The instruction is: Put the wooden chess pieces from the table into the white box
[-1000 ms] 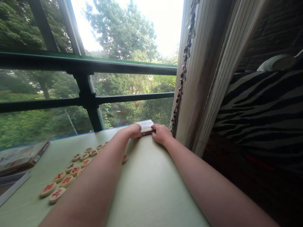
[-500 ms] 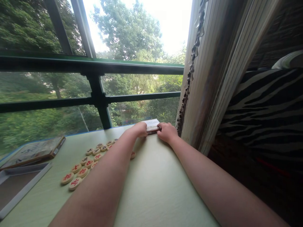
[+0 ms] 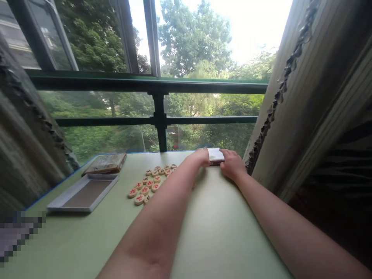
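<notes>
At the far right edge of the table lies a small flat box (image 3: 216,154) with a white top and a dark side. My left hand (image 3: 201,155) grips its left end, fingers curled round it. On the right end, my right hand (image 3: 232,164) is closed, with the thumb and fingers against the box. Round wooden Chinese chess pieces (image 3: 144,190) with red and black characters lie flat in a loose group left of my left forearm, which hides part of them.
A shallow open tray (image 3: 105,178) rests on the left of the table (image 3: 221,228). Behind it lies a worn flat box (image 3: 106,162). Curtains (image 3: 293,100) hang on both sides of the window, and a green railing (image 3: 203,86) crosses it.
The view has swung left, so the whole tray and the left curtain now show. Both hands stay on the small box, which looks about the same on the table.
</notes>
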Demonstrator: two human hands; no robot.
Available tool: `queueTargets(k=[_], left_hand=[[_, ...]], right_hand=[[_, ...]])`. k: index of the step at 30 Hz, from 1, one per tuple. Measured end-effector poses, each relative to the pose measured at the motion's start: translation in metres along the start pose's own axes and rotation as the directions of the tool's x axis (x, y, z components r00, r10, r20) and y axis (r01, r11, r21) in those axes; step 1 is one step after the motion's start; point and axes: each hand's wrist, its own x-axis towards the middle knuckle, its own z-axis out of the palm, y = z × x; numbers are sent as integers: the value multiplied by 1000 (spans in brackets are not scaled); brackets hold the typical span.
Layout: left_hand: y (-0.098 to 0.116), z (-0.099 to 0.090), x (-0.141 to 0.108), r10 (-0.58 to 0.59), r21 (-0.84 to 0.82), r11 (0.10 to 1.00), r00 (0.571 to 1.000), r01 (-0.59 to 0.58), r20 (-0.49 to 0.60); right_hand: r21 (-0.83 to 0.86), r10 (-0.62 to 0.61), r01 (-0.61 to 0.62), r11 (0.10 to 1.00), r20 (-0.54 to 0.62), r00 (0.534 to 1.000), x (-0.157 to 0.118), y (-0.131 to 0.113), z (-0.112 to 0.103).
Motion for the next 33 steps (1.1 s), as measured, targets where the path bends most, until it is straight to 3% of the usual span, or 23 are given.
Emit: queueTargets(k=[2, 5, 8, 10, 14, 17, 20, 23, 25, 28, 30, 31, 33], left_hand=[[8, -6, -7, -84, 48, 995, 996, 85, -20], [22, -21, -27, -114, 67, 991, 993, 115, -15], [26, -39, -59, -131, 64, 989, 991, 132, -15], [18, -49, -88, -147, 63, 987, 987, 151, -60], [-23, -60, -150, -167, 88, 978, 963, 189, -213], [-67, -61, -193, -203, 117, 960, 919, 255, -337], [-109, -55, -230, -257, 125, 931, 858, 343, -444], [-142, -43, -262, -289, 101, 913, 802, 395, -523], [-157, -34, -278, -314, 50, 912, 769, 408, -557], [-170, -22, -293, -415, -41, 867, 672, 497, -614], [-173, -17, -296, -487, -82, 822, 620, 564, -615], [-173, -15, -296, -520, -92, 803, 617, 589, -591], [-173, -13, -295, -564, -88, 786, 653, 611, -505]], right_hand=[[-6, -2, 2, 1000, -58, 998, -1, -3, -2], [-11, 2, -3, 1000, -92, 996, -7, -6, -10], [-46, -111, 109, 993, -41, 993, -16, -6, -21], [-58, -217, 218, 974, 19, 976, -20, -11, -29], [40, -321, 319, 947, 71, 944, -26, -47, -37], [181, -303, 288, 940, 61, 951, -35, -100, -43], [325, -330, 275, 905, 130, 935, -55, -162, -53], [343, -420, 337, 877, 205, 884, -76, -217, -64], [318, -394, 315, 894, 226, 891, -86, -244, -68], [223, -239, 197, 955, 179, 954, -96, -268, -68], [196, -194, 164, 967, 143, 971, -101, -271, -65], [199, -203, 174, 964, 135, 970, -104, -270, -64], [227, -263, 226, 947, 146, 954, -107, -264, -63]])
